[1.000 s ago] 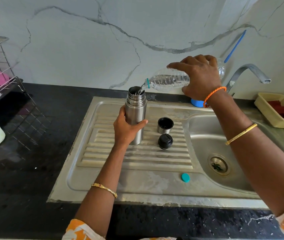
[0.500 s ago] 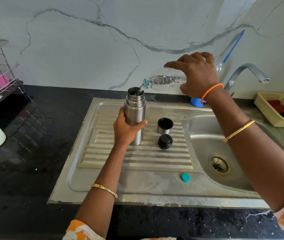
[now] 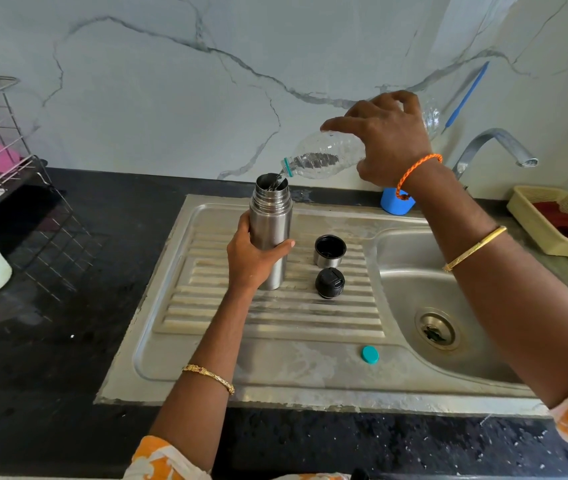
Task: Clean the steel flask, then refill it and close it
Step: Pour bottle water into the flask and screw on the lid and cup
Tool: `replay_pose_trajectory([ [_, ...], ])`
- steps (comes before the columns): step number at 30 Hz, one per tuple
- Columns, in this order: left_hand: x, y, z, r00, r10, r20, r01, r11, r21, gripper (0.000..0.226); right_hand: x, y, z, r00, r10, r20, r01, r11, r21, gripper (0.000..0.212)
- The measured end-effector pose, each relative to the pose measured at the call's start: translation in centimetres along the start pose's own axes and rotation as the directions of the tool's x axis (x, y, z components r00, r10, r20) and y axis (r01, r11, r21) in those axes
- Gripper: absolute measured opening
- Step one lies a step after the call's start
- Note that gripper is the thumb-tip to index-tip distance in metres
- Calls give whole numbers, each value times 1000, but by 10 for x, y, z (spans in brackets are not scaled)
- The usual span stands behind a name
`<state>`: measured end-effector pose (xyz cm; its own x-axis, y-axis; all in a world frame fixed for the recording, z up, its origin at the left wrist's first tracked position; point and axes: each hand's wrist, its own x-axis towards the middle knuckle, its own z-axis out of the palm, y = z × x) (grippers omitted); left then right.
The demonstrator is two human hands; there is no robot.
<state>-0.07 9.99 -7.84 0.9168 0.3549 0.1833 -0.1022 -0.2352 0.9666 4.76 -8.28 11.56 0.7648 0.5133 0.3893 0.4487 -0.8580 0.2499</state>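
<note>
My left hand (image 3: pixel 253 261) grips the upright steel flask (image 3: pixel 271 230) on the drainboard (image 3: pixel 275 317). My right hand (image 3: pixel 388 143) clasps a tilted plastic bottle (image 3: pixel 324 159), its mouth over the flask's opening.

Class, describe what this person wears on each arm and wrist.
Left wrist: one patterned gold bangle. Right wrist: a braided orange thread band, with a plain gold bangle further up the forearm. Both arms are bare to short orange-and-white patterned sleeves at the frame's bottom edge.
</note>
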Motion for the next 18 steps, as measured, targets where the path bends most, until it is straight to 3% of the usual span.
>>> replay_pose_trajectory([
  [18, 1, -3, 0, 1000, 14, -3, -14, 1000, 12, 73, 20, -14, -20, 988, -150, 37, 155, 968, -195, 62],
])
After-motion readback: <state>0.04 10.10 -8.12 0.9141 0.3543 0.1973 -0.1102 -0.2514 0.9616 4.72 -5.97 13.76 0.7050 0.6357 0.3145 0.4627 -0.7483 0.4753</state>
